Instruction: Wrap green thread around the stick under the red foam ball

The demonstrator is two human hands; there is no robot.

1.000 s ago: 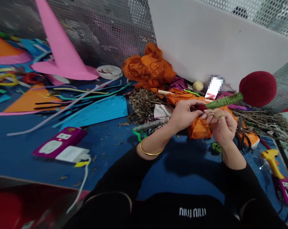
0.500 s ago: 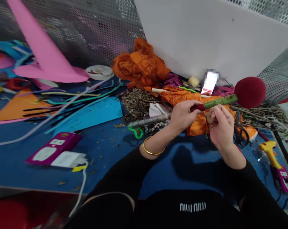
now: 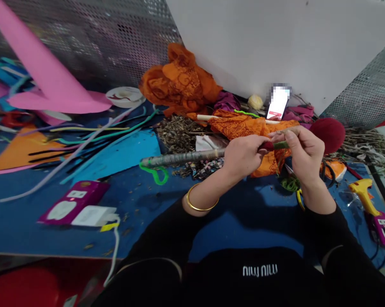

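Note:
My left hand (image 3: 242, 155) is closed round a long stick (image 3: 182, 157) wrapped grey at its left end and green near the hands. A dark red ball (image 3: 329, 133) caps its right end. My right hand (image 3: 303, 153) is closed on the green part of the stick, fingers pinched over it, partly hiding the ball. The stick lies nearly level above the blue table (image 3: 35, 213). A green pipe cleaner (image 3: 156, 174) lies curled under the stick's left tip.
Orange cloth (image 3: 179, 83), dried twigs (image 3: 368, 147), a phone (image 3: 278, 102), black scissors and a yellow glue gun (image 3: 363, 196) crowd the back and right. A purple power strip (image 3: 74, 202), coloured foam strips and a pink sheet (image 3: 45, 81) lie left. A white board (image 3: 275, 42) stands behind.
The stick has tipped down to nearly level and slid left. My right hand moved up along it toward the red ball. The view shifted slightly.

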